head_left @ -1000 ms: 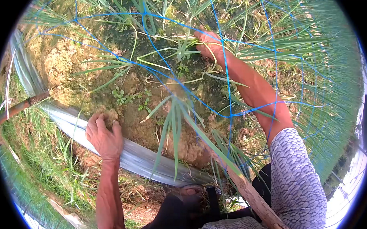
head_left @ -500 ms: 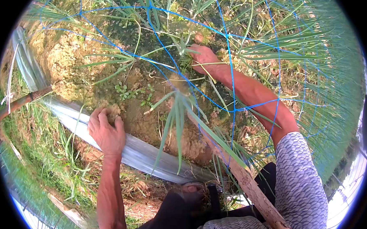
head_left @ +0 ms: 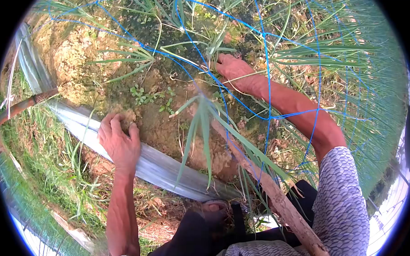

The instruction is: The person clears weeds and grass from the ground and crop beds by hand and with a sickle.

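Observation:
My left hand (head_left: pixel 118 141) leans on the bed's edge, its fingers bent and the thumb apart, touching a clod of soil beside the silvery plastic sheet (head_left: pixel 162 174). Under the blue net (head_left: pixel 267 62), my right hand (head_left: pixel 237 72) reaches to the ground at the base of a green onion-like plant (head_left: pixel 213 49). Its fingers are drawn together low by the soil. Their tips are partly hidden, and I cannot make out what is between them. Another leafy stalk (head_left: pixel 203 114) stands close to the camera, in front of the soil.
A wooden pole (head_left: pixel 275 193) slants up from the lower right. A brown stick (head_left: pixel 25 106) crosses the sheet at left. Small weeds (head_left: pixel 143 95) grow in the bare soil, and dense green leaves (head_left: pixel 368 97) fill the right side. Grass (head_left: pixel 46 149) borders the bed.
The view has shifted slightly, moving the net and plants a little right and up. My right hand has moved slightly down relative to the plant base. My left hand stays on the edge.

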The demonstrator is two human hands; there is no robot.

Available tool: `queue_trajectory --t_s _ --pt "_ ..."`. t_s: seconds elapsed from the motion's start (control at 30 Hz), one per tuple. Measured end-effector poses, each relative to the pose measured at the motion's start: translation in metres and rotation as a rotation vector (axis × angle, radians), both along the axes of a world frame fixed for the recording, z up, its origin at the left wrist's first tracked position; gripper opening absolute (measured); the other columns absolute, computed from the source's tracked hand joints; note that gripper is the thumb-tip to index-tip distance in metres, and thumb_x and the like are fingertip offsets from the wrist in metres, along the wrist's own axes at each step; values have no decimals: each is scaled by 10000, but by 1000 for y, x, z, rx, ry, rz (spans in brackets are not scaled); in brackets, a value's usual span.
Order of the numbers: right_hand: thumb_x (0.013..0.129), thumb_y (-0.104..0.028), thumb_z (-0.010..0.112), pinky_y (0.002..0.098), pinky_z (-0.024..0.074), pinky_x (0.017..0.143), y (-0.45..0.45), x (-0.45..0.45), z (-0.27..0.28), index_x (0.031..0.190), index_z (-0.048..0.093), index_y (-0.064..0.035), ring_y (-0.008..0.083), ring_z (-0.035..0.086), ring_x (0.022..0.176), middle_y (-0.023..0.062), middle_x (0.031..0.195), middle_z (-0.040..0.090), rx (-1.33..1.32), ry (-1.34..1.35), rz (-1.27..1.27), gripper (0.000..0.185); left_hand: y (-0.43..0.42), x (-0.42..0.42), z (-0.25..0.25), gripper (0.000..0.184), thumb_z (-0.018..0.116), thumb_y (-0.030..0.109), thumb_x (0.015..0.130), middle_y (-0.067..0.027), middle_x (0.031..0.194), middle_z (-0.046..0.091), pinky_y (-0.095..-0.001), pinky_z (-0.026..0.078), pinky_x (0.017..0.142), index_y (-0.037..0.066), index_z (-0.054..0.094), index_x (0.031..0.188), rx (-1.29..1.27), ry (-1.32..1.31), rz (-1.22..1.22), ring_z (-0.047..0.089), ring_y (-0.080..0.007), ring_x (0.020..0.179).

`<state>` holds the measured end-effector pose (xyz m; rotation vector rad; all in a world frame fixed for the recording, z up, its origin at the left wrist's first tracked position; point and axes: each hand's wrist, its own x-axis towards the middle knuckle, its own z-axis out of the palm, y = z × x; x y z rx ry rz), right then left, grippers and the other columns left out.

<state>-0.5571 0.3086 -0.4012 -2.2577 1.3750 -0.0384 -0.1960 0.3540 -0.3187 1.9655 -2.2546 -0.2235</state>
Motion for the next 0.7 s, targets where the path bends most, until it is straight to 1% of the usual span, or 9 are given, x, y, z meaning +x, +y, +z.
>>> queue_trajectory --t_s 0.1,0.27,0.37,0.4,0.43,0.5,0.53,0.6,0.7 --pt "752 -101 614 436 502 846 9 6 -18 977 556 -12 348 546 1024 164 1049 543 -142 -33 108 249 2 0 -1 340 642 201 771 -127 1193 515 -461 289 998 58 577 1073 12 3 5 448 -316 1144" --pt "751 -81 566 359 471 868 9 8 -6 910 589 -40 307 542 959 137 945 561 -104 88 212 166 0 0 2 349 654 205 758 -138 1184 519 -463 293 994 57 580 1065 7 0 3 455 -320 1137" --pt "794 -98 543 408 472 811 0 2 -13 901 556 -11 322 541 913 160 909 537 -127 88 354 138 -1 3 1 350 661 205 749 -134 1180 521 -463 297 988 62 582 1058 -7 23 -11 459 -323 1130" --pt "798 -73 555 424 488 773 -7 -6 -16 904 591 -19 327 590 875 166 894 561 56 46 303 125 -1 2 1 344 663 207 745 -129 1174 523 -462 303 980 67 582 1049 -8 26 -3 461 -322 1128" --pt "798 -73 555 424 488 773 -12 -13 -10 904 591 -19 327 590 875 166 894 561 56 45 309 125 -1 1 2 344 663 207 745 -129 1174 523 -462 303 980 67 582 1049 -7 24 3 461 -322 1128" --pt "835 -74 532 452 476 720 -28 -28 9 942 581 0 334 602 839 203 865 569 399 -122 -58 140 -2 2 1 339 665 207 743 -126 1175 524 -459 307 974 71 580 1041 2 21 4 462 -320 1127" --pt "829 -67 543 446 469 730 -38 -45 -30 969 577 -6 331 599 851 214 841 578 161 -125 -96 157 -2 2 2 339 665 207 743 -126 1175 524 -459 307 974 71 580 1041 2 17 11 462 -320 1127" --pt "824 -61 553 440 462 739 -59 -56 -69 996 574 -12 329 596 863 225 818 586 -83 -128 -134 180 -3 1 2 334 664 208 742 -126 1177 525 -457 309 972 75 578 1036 8 4 8 462 -320 1126" --pt "797 -22 567 356 460 754 -87 -24 -56 1041 563 -80 264 589 864 165 806 591 -515 -97 -247 251 -3 1 0 333 656 210 747 -120 1179 527 -455 305 978 77 575 1042 -21 7 -5 464 -313 1127"
